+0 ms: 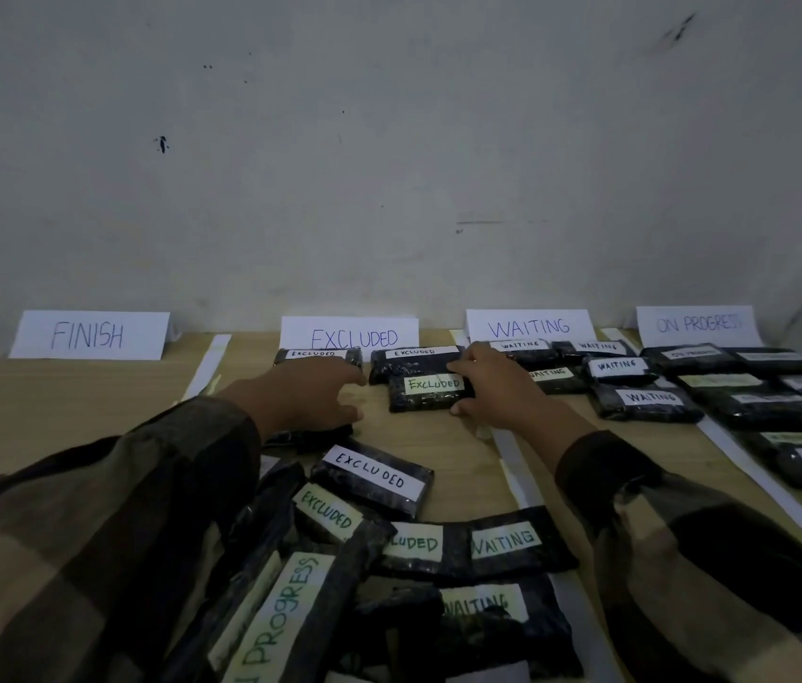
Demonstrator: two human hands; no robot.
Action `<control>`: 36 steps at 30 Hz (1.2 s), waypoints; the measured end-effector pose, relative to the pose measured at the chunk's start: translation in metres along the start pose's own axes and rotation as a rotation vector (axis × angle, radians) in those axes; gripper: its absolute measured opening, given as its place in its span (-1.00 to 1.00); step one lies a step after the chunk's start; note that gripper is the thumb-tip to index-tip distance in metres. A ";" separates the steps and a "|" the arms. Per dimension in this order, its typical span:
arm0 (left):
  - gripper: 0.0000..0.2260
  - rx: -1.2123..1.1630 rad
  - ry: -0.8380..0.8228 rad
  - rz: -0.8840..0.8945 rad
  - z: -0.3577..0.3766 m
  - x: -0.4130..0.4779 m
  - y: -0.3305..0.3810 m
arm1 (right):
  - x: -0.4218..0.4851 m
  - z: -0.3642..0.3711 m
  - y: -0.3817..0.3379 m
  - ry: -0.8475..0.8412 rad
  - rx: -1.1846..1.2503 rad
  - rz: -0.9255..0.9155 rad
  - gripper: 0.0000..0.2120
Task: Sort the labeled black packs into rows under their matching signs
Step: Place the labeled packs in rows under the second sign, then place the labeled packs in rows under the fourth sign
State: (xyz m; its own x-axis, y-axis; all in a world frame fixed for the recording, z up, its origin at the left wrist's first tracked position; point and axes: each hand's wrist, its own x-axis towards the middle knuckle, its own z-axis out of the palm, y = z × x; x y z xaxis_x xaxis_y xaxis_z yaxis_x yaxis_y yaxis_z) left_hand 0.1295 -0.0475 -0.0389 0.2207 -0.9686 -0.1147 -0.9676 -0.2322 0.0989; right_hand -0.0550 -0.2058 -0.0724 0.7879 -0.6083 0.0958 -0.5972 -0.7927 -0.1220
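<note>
Four paper signs stand at the wall: FINISH (88, 335), EXCLUDED (352, 337), WAITING (529, 327) and ON PROGRESS (699, 323). Two black EXCLUDED packs (317, 357) lie just under their sign. In front of them lies a third EXCLUDED pack (426, 392) with a pale label. My right hand (492, 386) grips its right end between thumb and fingers. My left hand (310, 394) hovers to its left, thumb and fingers spread and holding nothing, above a dark pack (312, 436) whose label is hidden. Several WAITING packs (647, 401) and ON PROGRESS packs (753, 401) fill the right columns.
An unsorted pile of labeled packs (374, 478) lies near me, with EXCLUDED, WAITING and ON PROGRESS labels showing. White paper strips (206, 367) divide the wooden table (68, 401) into columns. No pack lies under FINISH. The wall closes off the back.
</note>
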 end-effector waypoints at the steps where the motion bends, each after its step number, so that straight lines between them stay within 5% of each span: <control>1: -0.53 0.000 0.000 0.002 -0.001 0.000 0.000 | 0.000 -0.001 0.000 -0.009 -0.012 -0.002 -0.36; 11: -0.53 -0.007 0.047 0.012 -0.020 -0.030 -0.009 | -0.013 -0.012 -0.013 -0.006 -0.022 -0.060 -0.51; 27: -0.73 -0.164 0.115 -0.129 -0.037 -0.129 -0.060 | -0.045 -0.042 -0.140 -0.034 0.091 -0.478 -0.72; 36: -0.68 -0.195 0.055 -0.245 -0.019 -0.161 -0.085 | -0.028 -0.026 -0.167 -0.110 0.109 -0.421 -0.77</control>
State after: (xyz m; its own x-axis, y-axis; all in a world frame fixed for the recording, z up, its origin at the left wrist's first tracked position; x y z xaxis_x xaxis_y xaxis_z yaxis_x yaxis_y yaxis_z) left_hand 0.1781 0.1266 -0.0099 0.4557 -0.8838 -0.1057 -0.8443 -0.4668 0.2632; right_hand 0.0188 -0.0571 -0.0291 0.9737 -0.2211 0.0546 -0.2064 -0.9580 -0.1993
